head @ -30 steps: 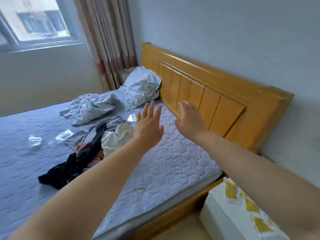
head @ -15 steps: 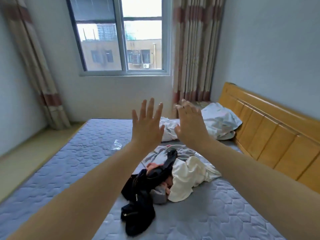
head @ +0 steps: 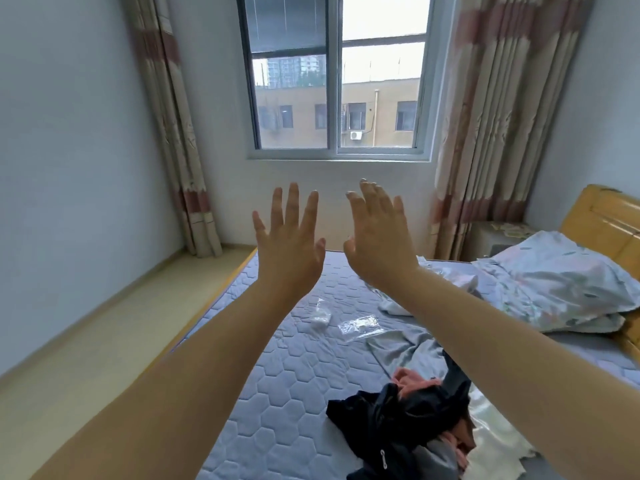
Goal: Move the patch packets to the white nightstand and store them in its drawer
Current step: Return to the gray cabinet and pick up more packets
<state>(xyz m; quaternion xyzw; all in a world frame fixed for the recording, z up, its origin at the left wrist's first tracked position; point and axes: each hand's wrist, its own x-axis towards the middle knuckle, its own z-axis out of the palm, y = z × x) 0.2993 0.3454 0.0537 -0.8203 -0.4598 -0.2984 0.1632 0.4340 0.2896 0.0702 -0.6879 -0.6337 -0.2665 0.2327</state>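
Note:
My left hand (head: 289, 244) and my right hand (head: 377, 237) are both raised in front of me with the fingers spread, backs toward me, holding nothing. They hover above the blue quilted mattress (head: 277, 375). A pale nightstand (head: 491, 242) stands in the far right corner between the curtain and the wooden headboard (head: 602, 216). Small flat items (head: 516, 230) lie on its top; I cannot tell what they are. No yellow patch packets show in this view.
Two clear plastic bags (head: 360, 325) lie mid-mattress. A heap of dark, pink and white clothes (head: 415, 420) sits near right, with a floral pillow (head: 554, 285) by the headboard. A window (head: 339, 77) with striped curtains (head: 485, 116) faces me. Bare floor (head: 86, 341) runs along the left.
My view has swung left, from the headboard and the near white nightstand with yellow packets toward the window. Both hands stay raised and spread, holding nothing.

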